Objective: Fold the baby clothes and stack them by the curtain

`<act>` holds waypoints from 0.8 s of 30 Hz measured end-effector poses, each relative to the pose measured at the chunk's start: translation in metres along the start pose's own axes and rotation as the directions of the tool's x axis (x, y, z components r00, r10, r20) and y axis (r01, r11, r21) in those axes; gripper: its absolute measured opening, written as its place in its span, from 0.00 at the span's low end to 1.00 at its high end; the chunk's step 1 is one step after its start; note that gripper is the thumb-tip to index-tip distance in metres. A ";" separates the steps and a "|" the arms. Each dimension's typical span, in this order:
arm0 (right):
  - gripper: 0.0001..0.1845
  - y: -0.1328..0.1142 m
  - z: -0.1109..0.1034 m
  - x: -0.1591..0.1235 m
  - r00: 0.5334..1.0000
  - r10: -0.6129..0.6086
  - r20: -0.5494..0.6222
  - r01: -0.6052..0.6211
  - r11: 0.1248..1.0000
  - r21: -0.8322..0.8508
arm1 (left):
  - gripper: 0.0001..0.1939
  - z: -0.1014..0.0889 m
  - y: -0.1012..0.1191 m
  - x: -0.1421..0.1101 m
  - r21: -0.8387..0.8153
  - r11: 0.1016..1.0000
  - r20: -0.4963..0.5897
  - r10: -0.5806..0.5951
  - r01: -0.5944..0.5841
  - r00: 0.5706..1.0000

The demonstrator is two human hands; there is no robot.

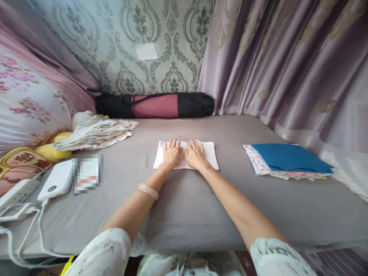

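Observation:
A white folded cloth (212,157) lies flat on the grey bed sheet (189,214) in front of me. My left hand (172,153) rests palm down on its left half, fingers stretched forward. On the right half my right hand (196,153) lies flat too, its fingers slightly spread. The two hands are a small gap apart, and both press on the cloth without gripping it. A pale bangle (148,191) circles my left wrist. The part of the cloth under my palms is hidden.
Folded cloths with a blue one (290,156) on top lie at right. At left are a pile of printed cloths (97,134), a white power bank (56,179), a power strip (18,194) and cables. A black and pink rolled bag (155,105) lies along the wall.

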State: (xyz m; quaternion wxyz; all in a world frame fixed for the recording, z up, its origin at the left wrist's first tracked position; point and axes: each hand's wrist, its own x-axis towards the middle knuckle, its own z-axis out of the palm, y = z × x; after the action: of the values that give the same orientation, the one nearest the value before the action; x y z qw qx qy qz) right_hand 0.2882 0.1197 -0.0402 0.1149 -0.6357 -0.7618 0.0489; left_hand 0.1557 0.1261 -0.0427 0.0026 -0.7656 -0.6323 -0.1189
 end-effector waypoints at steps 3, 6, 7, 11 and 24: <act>0.30 -0.009 0.009 0.001 1.000 -0.009 -0.007 0.009 1.000 0.009 | 0.26 0.008 -0.005 0.001 -0.027 0.999 0.109 -0.024 0.027 0.994; 0.29 -0.011 0.017 0.001 1.000 -0.005 -0.027 0.005 1.000 -0.002 | 0.27 0.015 -0.008 0.001 -0.037 0.999 0.133 -0.019 0.024 0.991; 0.29 -0.011 0.019 0.001 0.999 -0.006 -0.034 0.006 1.000 -0.006 | 0.28 0.017 -0.008 0.001 -0.034 0.999 0.127 -0.017 0.021 0.992; 0.29 -0.008 0.020 0.001 0.999 -0.004 -0.036 0.003 1.000 -0.015 | 0.27 0.015 -0.006 0.001 -0.037 0.999 0.135 -0.029 0.034 0.990; 0.32 -0.037 0.018 0.013 0.999 -0.050 -0.005 0.050 0.997 0.053 | 0.21 -0.008 -0.040 -0.017 -0.038 0.983 0.033 -0.180 0.181 0.983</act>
State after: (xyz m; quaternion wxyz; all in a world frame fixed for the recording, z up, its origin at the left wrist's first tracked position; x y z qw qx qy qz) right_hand 0.2467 0.1265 -0.0485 0.1342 -0.6132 -0.7757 0.0651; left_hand 0.1123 0.1169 -0.0439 -0.0329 -0.7065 -0.6966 -0.1202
